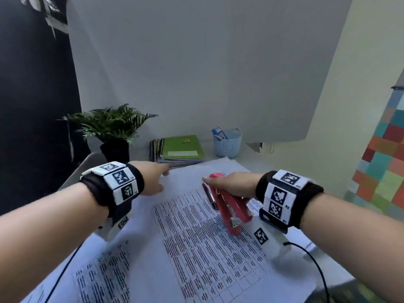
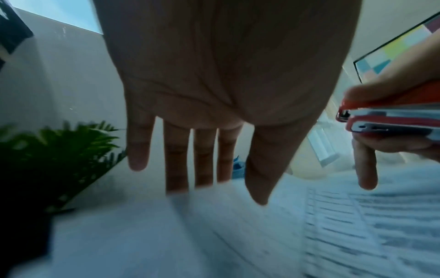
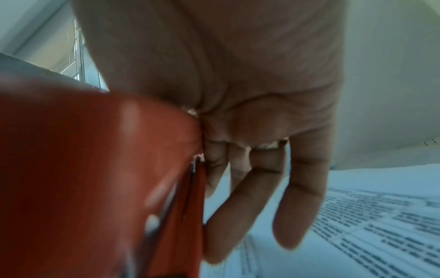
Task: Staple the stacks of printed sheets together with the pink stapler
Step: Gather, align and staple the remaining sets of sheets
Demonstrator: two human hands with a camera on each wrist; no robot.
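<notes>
Printed sheets (image 1: 196, 237) covered in table text lie spread across the desk. My right hand (image 1: 231, 185) grips the pink stapler (image 1: 231, 211) above them, thumb on top and fingers beneath, with its mouth pointing to the left (image 2: 381, 120). In the right wrist view the stapler (image 3: 95, 178) fills the left side beside my fingers (image 3: 300, 197). My left hand (image 1: 155, 179) reaches over the far left corner of the sheets with straight, spread fingers (image 2: 202, 159) just above or touching the paper (image 2: 238, 235).
A dark pen (image 1: 208, 196) lies on the sheets by the stapler. Behind stand a potted fern (image 1: 111, 127), a pile of spiral notebooks (image 1: 179, 149) and a pale blue basket (image 1: 227, 142). Black cables (image 1: 314, 263) trail over the desk front.
</notes>
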